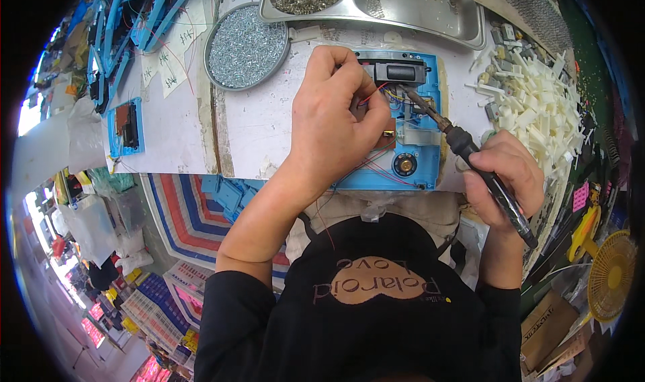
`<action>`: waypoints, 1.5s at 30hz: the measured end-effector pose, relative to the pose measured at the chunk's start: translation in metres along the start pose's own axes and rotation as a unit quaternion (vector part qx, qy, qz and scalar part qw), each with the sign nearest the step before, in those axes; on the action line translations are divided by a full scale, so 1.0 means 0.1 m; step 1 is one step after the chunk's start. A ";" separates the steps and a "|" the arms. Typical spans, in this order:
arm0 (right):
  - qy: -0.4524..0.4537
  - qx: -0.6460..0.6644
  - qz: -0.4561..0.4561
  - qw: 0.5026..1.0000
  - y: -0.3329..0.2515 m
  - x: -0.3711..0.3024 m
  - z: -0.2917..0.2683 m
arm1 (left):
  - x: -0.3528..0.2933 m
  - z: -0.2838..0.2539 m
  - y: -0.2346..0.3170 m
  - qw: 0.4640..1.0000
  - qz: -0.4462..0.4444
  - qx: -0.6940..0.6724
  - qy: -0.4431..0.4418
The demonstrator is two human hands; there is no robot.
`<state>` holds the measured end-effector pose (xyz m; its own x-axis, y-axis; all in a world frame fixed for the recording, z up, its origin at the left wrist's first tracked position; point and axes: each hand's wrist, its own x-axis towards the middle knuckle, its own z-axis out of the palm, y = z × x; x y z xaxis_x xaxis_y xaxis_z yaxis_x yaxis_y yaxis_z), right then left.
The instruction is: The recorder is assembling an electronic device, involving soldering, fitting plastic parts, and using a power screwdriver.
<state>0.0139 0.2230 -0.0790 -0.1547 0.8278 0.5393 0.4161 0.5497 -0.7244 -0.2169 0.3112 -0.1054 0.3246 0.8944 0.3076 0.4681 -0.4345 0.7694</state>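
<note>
A blue plastic housing [424, 174] lies on the white bench in front of me, with thin wires, a round black part [404, 164] and a black module [401, 72] inside it. My left hand [334, 113] is over its left side, thumb and fingers pinched on a thin red wire [373, 94]; the fingertips are partly hidden. In my right hand [508, 179] is a soldering iron [463, 143] with a black handle. It slants up and left, its tip close to the wires just below the black module. Whether the tip touches them cannot be made out.
Beyond the housing are a round tray [285, 54] of small metal pieces and a steel tray [478, 36] with springs. White plastic parts [537, 110] are heaped on the right. Blue frames [111, 39] with wires stand far left, above another blue housing [125, 126]. A yellow fan [611, 274] is lower right.
</note>
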 end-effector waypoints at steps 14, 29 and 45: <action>-0.038 -0.013 0.035 0.999 0.03 0.15 -0.03 | 0.02 0.05 -0.02 1.000 0.007 0.019 0.009; -0.037 -0.021 0.036 0.998 0.03 0.19 0.01 | 0.02 0.05 -0.01 1.000 0.007 0.023 0.015; -0.024 0.006 0.036 0.999 -0.05 0.14 -0.05 | 0.01 0.07 -0.03 0.999 0.016 0.033 0.025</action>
<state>0.0143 0.2311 -0.0660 -0.1668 0.8699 0.4642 0.4164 0.4889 -0.7665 -0.2118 0.3125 -0.1115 0.2989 0.8837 0.3602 0.5125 -0.4671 0.7206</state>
